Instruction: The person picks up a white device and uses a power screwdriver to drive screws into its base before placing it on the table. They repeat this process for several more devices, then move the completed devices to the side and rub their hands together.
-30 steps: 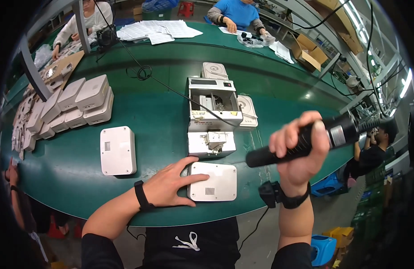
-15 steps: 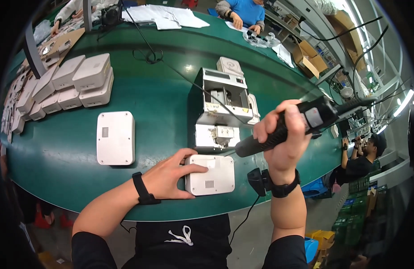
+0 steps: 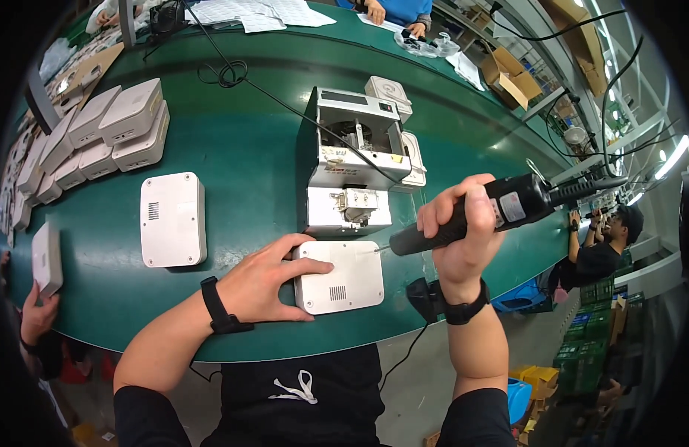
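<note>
My left hand [image 3: 266,277] grips a white plastic box [image 3: 359,290] by its left end, thumb at the near edge and a finger across its top. The box lies flat, vent slots up, with screw holes at its corners. In my right hand [image 3: 463,246], a black corded electric screwdriver [image 3: 525,200] is held nearly level, pointing left. Its thin bit reaches the box's far right corner; I cannot tell whether it touches. Just beyond the box stands a screw feeder [image 3: 352,179] with an open top. Another white box [image 3: 173,223] rests left of my left hand.
Stacked white boxes [image 3: 139,112] fill the far left. A co-worker's hand [image 3: 39,313] holds a white box [image 3: 48,257] at the left edge. More white housings [image 3: 389,91] sit behind and beside the feeder. A black cable [image 3: 285,104] hangs across it. Papers [image 3: 255,15] lie at the back.
The whole view has shifted slightly. The screwdriver remains by the box's far right corner. A co-worker's hand with a white box has come in at the left edge. The feeder's inner mechanism has turned.
</note>
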{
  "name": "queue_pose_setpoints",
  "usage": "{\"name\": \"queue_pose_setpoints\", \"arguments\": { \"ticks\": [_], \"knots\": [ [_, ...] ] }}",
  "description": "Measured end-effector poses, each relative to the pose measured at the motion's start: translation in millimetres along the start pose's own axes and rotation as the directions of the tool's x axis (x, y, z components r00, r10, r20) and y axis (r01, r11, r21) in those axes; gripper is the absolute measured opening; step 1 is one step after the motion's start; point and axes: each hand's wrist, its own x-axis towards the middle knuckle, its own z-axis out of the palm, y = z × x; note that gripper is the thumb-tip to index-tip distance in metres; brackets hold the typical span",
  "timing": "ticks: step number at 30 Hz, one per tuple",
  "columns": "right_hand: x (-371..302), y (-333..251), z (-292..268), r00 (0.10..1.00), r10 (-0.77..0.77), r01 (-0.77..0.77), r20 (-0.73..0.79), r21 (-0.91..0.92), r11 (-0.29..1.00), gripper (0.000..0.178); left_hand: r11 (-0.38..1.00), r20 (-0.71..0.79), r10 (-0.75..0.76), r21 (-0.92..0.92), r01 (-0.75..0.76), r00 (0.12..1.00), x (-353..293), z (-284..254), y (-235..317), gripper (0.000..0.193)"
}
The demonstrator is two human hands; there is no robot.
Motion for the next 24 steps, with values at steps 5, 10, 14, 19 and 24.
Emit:
{"name": "queue_pose_setpoints", "arguments": {
  "ticks": [5,10,14,19,24],
  "knots": [
    [7,8,-4,1.0,-0.012,0.012,0.002,0.023,1.0,0.02,1.0,0.02,-0.017,0.008,0.017,1.0,2,-1,-2,0.069],
    [3,8,-3,1.0,-0.018,0.018,0.0,0.055,0.998,0.02,0.999,0.036,-0.037,0.003,0.037,0.999,4,-5,1,0.069],
    [6,2,4,0.996,-0.068,0.069,0.057,-0.02,0.997,0.02,1.0,0.011,0.003,-0.009,-0.003,1.0,1,-2,-2,0.068],
    [19,-25,30,0.989,-0.108,0.11,0.105,-0.015,0.994,0.018,0.999,-0.005,-0.041,-0.006,0.041,0.999,-5,-1,-1,0.067],
    [33,-18,49,0.985,-0.167,0.167,0.049,0.016,0.986,0.02,1.0,-0.024,-0.021,0.006,0.021,0.999,-3,-1,-2,0.067]
  ]
}}
